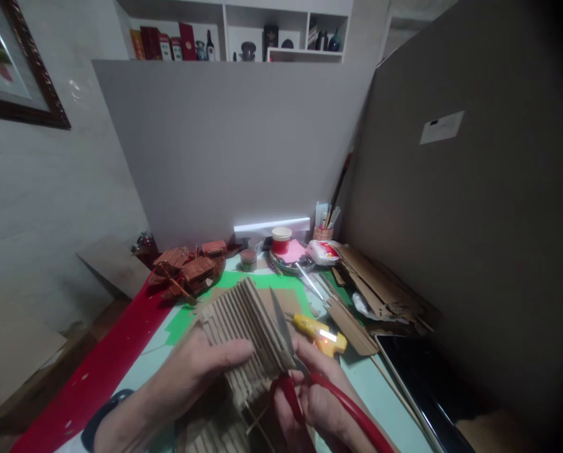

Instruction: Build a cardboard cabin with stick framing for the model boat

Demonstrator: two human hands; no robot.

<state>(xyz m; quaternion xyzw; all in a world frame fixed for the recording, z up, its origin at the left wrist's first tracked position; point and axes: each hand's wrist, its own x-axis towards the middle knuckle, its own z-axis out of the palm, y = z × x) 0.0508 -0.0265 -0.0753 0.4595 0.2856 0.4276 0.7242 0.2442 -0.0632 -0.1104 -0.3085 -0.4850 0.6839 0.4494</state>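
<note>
One cardboard piece in left fingers, scissors at edge.

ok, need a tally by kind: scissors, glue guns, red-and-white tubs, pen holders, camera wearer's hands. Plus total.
Scissors: 1
Yellow glue gun: 1
Red-and-white tub: 1
Pen holder: 1
Hands: 2 (left hand, right hand)
Total: 6

We see red-handled grey scissors, brown cardboard striped in parallel ridges. We note yellow glue gun, bright green sheet, red-and-white cup, pink paper, reddish-brown models, white-flecked red strip.
</note>
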